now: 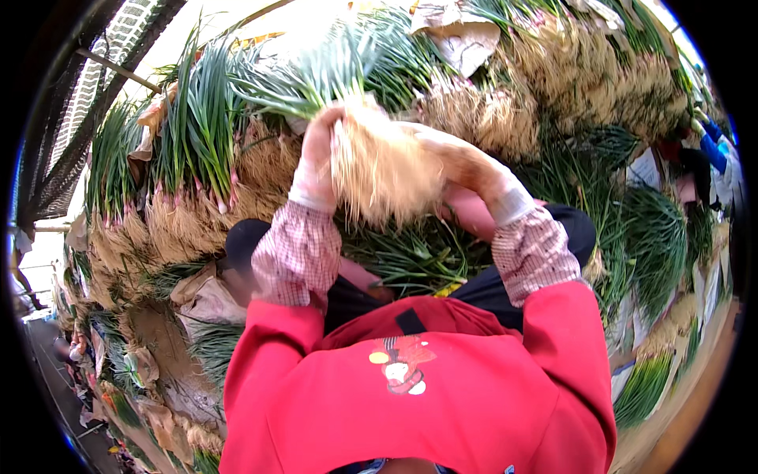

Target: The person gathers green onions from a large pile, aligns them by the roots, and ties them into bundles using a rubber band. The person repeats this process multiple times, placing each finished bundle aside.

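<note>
A bundle of spring onions [379, 160] hangs before me, leaves pointing away and a thick beard of pale roots towards me. My left hand [320, 145] grips its left side near the base of the leaves. From the right, my right hand [456, 157] holds the same bundle, its fingertips blurred and partly hidden by the roots. The roots are blurred too. Below the bundle, loose green onion leaves [420, 255] lie between my legs.
Rows of stacked spring onions [195, 160] line the left, with more root-heavy stacks [568, 77] at the far right. A pale sack [210, 296] lies by my left knee. Another pile of green leaves [654, 249] is at right. A person's blue sleeve [713, 151] shows at the right rim.
</note>
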Tool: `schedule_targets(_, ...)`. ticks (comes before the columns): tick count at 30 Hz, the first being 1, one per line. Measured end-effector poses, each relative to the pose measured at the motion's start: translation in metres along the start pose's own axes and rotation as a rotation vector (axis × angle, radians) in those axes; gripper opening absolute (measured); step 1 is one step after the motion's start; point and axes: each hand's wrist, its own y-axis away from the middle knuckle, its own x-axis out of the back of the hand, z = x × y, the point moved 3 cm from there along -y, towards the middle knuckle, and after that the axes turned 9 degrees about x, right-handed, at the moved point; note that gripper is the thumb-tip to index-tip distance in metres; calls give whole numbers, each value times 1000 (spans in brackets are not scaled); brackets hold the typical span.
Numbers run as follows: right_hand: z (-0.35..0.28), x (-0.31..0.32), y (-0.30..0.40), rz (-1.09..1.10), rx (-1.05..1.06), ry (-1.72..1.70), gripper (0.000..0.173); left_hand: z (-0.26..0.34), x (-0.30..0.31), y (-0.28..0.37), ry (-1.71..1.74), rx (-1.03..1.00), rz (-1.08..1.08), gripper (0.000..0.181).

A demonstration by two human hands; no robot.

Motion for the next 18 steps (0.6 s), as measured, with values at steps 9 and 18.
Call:
schedule_targets(9, -60, -69, 74, -65, 828, 999, 12, 74, -19, -27, -388, -466, 4, 38)
schedule_targets(18, -8, -25, 49, 110, 169, 123, 60, -2, -30, 33, -173, -263, 195, 35)
